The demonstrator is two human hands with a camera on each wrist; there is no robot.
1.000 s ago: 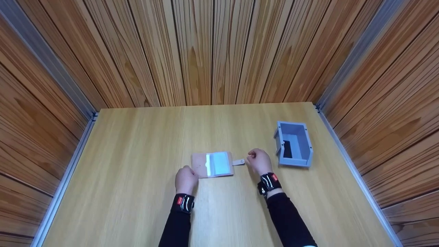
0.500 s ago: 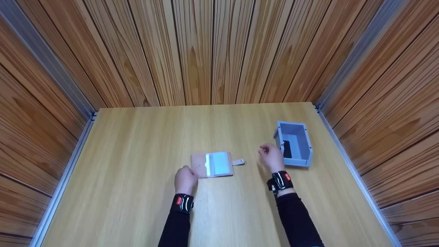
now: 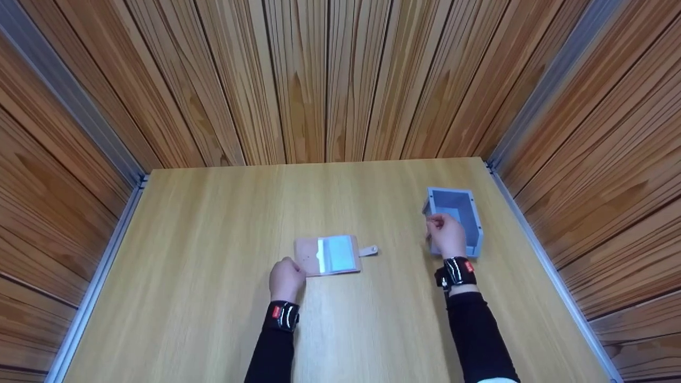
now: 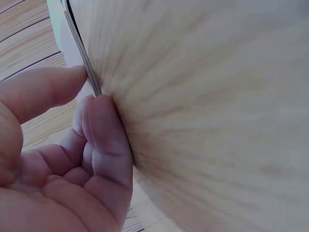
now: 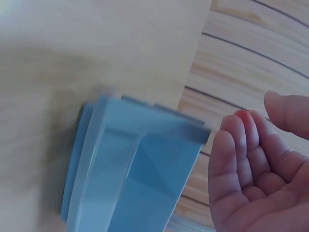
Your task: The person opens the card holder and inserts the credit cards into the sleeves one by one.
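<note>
A small pink card wallet (image 3: 307,255) lies unfolded on the table, its light-blue sleeves (image 3: 340,252) showing and its snap strap (image 3: 368,250) pointing right. My left hand (image 3: 286,279) holds the wallet's near left corner; in the left wrist view the thumb meets the thin edge (image 4: 83,53) from one side, with curled fingers on the other. Over the front left of a grey-blue bin (image 3: 475,251) is my right hand (image 3: 447,234). The right wrist view shows its fingers loosely bent, thumb apart, nothing between them, beside the bin's wall (image 5: 120,118).
The bin stands on the right part of the wooden table (image 3: 213,223), its inside partly covered by my hand. Wood-panelled walls (image 3: 308,80) rise behind and at both sides, with metal rails (image 3: 553,271) along the table's side edges.
My right hand has moved right from beside the wallet's strap to over the bin, covering the black item seen inside before. The left hand and the wallet have stayed in place.
</note>
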